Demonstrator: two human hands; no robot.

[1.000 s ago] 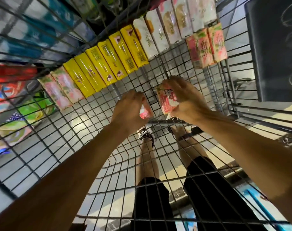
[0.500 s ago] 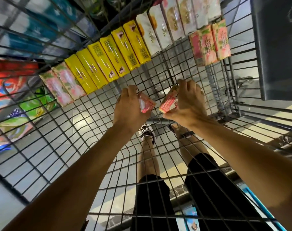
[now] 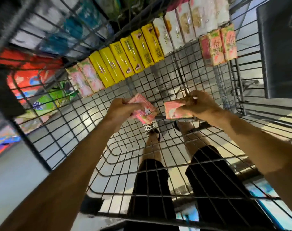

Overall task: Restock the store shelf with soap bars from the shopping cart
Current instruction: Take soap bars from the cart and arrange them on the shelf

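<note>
Pink bars: two soap bars in pink wrappers, one in each hand, held above the wire floor of the cart (image 3: 183,69), apart from each other with a small gap between.
Left hand (image 3: 120,110): fingers and thumb curled round the left pink bar (image 3: 144,110), which sticks out to the right of the knuckles, tilted.
Right hand (image 3: 200,105): fingertips pinch the right pink bar (image 3: 175,110) by its right end; the bar points toward the left hand.
Yellow bars (image 3: 125,60): a row standing side by side beyond the hands, along the far wall of the cart, touching one another.
White bars (image 3: 177,30): next in the same row, beyond and slightly right of the right hand.
Floral pink bars (image 3: 85,79): two at the left end of the row, beyond and left of the left hand.
Pink stack (image 3: 218,44): three more floral packs packed together at the cart's far right corner, beyond the right hand.
Shelf goods (image 3: 30,75): red, green and blue packets seen blurred through the cart wall, far left of the left hand.
Legs (image 3: 152,180): in black shorts, visible through the mesh below the hands, nearer than the bars.
Dark panel (image 3: 280,47): outside the cart, right of the right hand.
</note>
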